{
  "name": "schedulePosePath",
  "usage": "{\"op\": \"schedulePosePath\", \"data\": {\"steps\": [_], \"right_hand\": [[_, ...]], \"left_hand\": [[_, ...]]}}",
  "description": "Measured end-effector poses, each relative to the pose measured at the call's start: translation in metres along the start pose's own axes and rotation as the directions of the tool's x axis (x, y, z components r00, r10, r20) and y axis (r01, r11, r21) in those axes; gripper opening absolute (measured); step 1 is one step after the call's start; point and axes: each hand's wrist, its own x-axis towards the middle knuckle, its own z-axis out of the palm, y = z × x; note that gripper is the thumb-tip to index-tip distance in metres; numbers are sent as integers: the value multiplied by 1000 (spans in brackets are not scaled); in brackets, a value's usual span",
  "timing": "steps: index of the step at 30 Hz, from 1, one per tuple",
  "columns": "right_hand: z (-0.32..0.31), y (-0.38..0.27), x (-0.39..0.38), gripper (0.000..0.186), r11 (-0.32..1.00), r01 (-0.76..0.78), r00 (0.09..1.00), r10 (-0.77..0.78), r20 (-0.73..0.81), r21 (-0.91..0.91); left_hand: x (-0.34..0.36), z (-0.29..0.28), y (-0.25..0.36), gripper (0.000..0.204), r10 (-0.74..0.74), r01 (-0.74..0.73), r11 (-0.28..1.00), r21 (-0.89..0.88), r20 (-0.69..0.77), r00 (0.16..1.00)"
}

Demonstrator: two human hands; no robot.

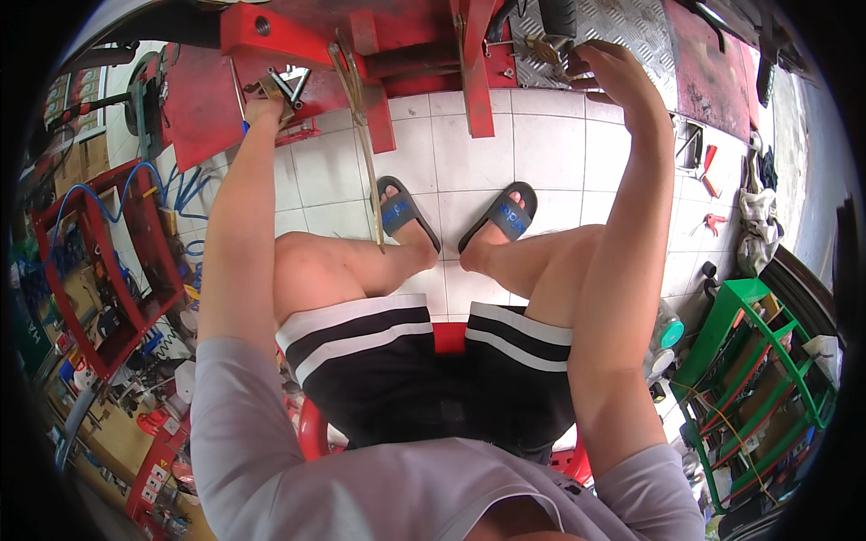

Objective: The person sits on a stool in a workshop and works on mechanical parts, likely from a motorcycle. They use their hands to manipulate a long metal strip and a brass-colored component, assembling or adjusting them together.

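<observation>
My left hand [264, 110] reaches to the red work surface at the far left, its fingers closed and mostly hidden. Shiny metal tools [294, 92] that look like wrenches or sockets lie just beyond it, and a blue handle [245, 127] shows beside it. Further right, my right hand [613, 77] has its fingers bent in at a small brass-coloured metal part [544, 49], below a dark cylindrical part [558, 16]. What its fingertips pinch is too small to make out. A silver tread plate [631, 36] lies beneath that hand.
A red metal stand [383, 126] rises between my hands, with a long brass-coloured strip [368, 162] hanging down. My sandalled feet rest on white tiles [451, 162]. A red frame [99, 270] and blue hose [108, 212] are left; a green rack [722, 343] and red clamp [713, 222] right.
</observation>
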Motion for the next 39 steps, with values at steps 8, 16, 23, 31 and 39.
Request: {"op": "schedulePosePath", "data": {"steps": [8,16,23,31,39], "right_hand": [[-3,-23,-30,29,984,15,979,21,202,-175],[22,-68,-112,58,904,427,775,-353,525,-23],[47,-84,-252,49,583,713,582,-802,137,390],[16,-35,-383,22,515,586,762,-613,-209,626],[2,37,-406,28,203,260,938,-287,-197,944]], "left_hand": [[-52,-68,-46,11,282,58,772,-633,423,861],[-197,-203,-16,15,801,-605,464,-647,16,598],[-405,-278,49,18,897,-328,179,-927,17,441],[-524,-313,-11,33,979,-502,88,-860,-19,204],[-511,-272,-96,34,934,-513,328,-793,189,304]]}}
